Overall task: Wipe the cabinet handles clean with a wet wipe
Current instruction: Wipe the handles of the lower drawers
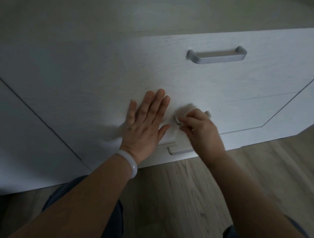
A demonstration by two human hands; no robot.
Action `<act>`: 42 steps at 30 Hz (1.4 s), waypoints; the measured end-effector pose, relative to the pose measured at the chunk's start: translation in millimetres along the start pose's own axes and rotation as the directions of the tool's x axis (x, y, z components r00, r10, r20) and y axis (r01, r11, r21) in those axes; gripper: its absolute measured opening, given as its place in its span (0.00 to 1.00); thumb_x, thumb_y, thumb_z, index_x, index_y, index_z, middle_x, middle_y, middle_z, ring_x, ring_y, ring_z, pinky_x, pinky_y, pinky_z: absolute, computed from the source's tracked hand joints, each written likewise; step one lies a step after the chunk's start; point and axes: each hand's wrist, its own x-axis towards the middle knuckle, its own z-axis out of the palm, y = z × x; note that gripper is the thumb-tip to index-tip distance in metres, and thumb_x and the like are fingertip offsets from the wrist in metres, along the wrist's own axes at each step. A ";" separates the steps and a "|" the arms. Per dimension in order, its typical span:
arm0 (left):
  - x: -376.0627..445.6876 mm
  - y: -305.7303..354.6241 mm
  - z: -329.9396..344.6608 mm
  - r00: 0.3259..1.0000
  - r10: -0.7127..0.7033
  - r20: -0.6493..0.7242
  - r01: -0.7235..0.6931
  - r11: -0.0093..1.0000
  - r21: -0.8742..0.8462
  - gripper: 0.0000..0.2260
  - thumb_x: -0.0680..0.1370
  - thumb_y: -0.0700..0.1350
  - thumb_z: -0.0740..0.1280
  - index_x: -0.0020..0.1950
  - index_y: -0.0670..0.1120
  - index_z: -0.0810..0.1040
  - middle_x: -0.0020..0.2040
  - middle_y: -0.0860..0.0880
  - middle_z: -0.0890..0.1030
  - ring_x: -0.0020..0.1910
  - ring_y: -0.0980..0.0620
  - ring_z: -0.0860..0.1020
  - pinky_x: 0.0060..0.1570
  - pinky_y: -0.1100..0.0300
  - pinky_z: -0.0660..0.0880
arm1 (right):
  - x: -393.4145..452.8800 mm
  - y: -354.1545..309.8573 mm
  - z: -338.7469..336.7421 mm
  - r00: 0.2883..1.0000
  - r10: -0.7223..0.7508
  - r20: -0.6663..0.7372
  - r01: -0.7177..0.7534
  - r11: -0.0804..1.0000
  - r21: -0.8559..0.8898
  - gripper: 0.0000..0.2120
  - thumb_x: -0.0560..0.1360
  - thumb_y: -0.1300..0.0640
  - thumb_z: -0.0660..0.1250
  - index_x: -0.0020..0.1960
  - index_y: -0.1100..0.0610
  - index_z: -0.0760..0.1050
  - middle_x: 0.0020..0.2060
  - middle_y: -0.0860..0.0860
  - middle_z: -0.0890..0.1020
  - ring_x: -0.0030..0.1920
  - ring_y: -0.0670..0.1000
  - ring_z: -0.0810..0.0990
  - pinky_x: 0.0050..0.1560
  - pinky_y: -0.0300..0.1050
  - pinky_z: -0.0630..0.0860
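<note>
A white cabinet (pixel 230 83) with stacked drawers fills the view. The top drawer has a grey bar handle (pixel 216 55). My right hand (pixel 201 130) grips a white wet wipe (pixel 186 109) and holds it against the middle drawer's handle (pixel 177 120), most of which is hidden under the hand and wipe. My left hand (pixel 145 121) lies flat with straight fingers on the drawer front just left of that handle. A third handle (pixel 178 150) shows at the bottom drawer, partly covered by my right wrist.
Light wood floor (pixel 194 187) lies below the cabinet. My knees in dark trousers (pixel 110 218) are at the bottom of the view. A white bangle (pixel 130 162) sits on my left wrist. Another cabinet panel (pixel 20 127) stands to the left.
</note>
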 end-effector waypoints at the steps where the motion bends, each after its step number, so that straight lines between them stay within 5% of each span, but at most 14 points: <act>1: -0.1 -0.9 -0.8 1.000 0.004 0.002 -0.004 1.000 -0.003 0.33 0.83 0.60 0.54 0.80 0.46 0.44 0.79 0.49 0.34 0.78 0.48 0.36 0.75 0.44 0.34 | 0.9 6.0 -4.5 1.000 0.012 0.003 -0.012 1.000 0.018 0.07 0.71 0.64 0.73 0.49 0.61 0.83 0.45 0.53 0.79 0.45 0.49 0.77 0.48 0.44 0.76; 6: 0.3 2.0 -0.8 1.000 -0.008 0.010 0.008 1.000 0.009 0.34 0.83 0.60 0.54 0.80 0.46 0.43 0.79 0.48 0.33 0.78 0.48 0.35 0.75 0.44 0.34 | -3.9 34.1 -22.8 0.971 0.204 -0.121 -0.193 0.976 0.099 0.06 0.73 0.65 0.72 0.49 0.62 0.83 0.46 0.52 0.80 0.46 0.51 0.80 0.50 0.41 0.75; 13: 0.2 -0.3 -3.5 0.999 0.002 0.042 -0.002 1.000 0.005 0.33 0.83 0.60 0.53 0.80 0.46 0.42 0.78 0.48 0.32 0.78 0.47 0.33 0.74 0.44 0.33 | 2.3 15.3 -11.1 1.000 0.013 0.013 -0.013 1.000 0.008 0.07 0.72 0.64 0.71 0.50 0.62 0.83 0.47 0.52 0.81 0.44 0.55 0.81 0.46 0.49 0.79; 17: -0.3 -0.3 -0.1 1.000 0.004 0.025 -0.005 1.000 0.014 0.33 0.83 0.60 0.53 0.80 0.46 0.43 0.78 0.47 0.32 0.78 0.47 0.34 0.75 0.43 0.34 | -6.7 36.4 -36.5 0.971 0.209 -0.115 -0.189 0.968 0.167 0.07 0.74 0.65 0.71 0.50 0.60 0.84 0.47 0.52 0.83 0.49 0.48 0.81 0.53 0.38 0.75; 22: 1.4 1.6 2.7 1.000 -0.007 0.024 0.007 1.000 0.024 0.34 0.83 0.59 0.55 0.80 0.45 0.42 0.78 0.47 0.31 0.77 0.46 0.32 0.74 0.43 0.32 | -5.0 30.4 -37.4 0.881 0.326 -0.342 -0.253 0.937 0.242 0.06 0.75 0.63 0.70 0.51 0.57 0.83 0.48 0.50 0.77 0.42 0.38 0.76 0.47 0.26 0.70; 27: 1.0 0.7 2.6 1.000 -0.002 0.010 0.002 1.000 0.027 0.35 0.82 0.59 0.55 0.80 0.45 0.42 0.78 0.47 0.31 0.77 0.46 0.33 0.74 0.43 0.32 | -1.8 38.3 -26.1 0.945 0.284 -0.161 -0.267 0.957 0.117 0.09 0.78 0.59 0.67 0.55 0.57 0.83 0.55 0.52 0.76 0.51 0.41 0.75 0.54 0.32 0.72; 32: 1.6 1.0 1.4 0.999 0.004 0.032 -0.005 1.000 0.026 0.35 0.83 0.59 0.54 0.80 0.45 0.40 0.78 0.47 0.30 0.77 0.46 0.32 0.74 0.43 0.32 | -3.0 37.5 -20.4 0.879 0.446 -0.167 -0.387 0.873 0.296 0.07 0.77 0.61 0.68 0.52 0.54 0.84 0.50 0.50 0.78 0.47 0.39 0.77 0.47 0.24 0.70; 42: 2.0 0.6 2.2 0.999 0.012 0.034 -0.013 0.999 0.034 0.35 0.82 0.58 0.55 0.80 0.45 0.39 0.77 0.47 0.30 0.77 0.46 0.31 0.74 0.43 0.31 | -7.6 39.5 -18.5 0.934 0.252 -0.253 -0.241 0.968 0.071 0.08 0.77 0.63 0.67 0.55 0.60 0.82 0.45 0.50 0.76 0.48 0.52 0.75 0.49 0.26 0.65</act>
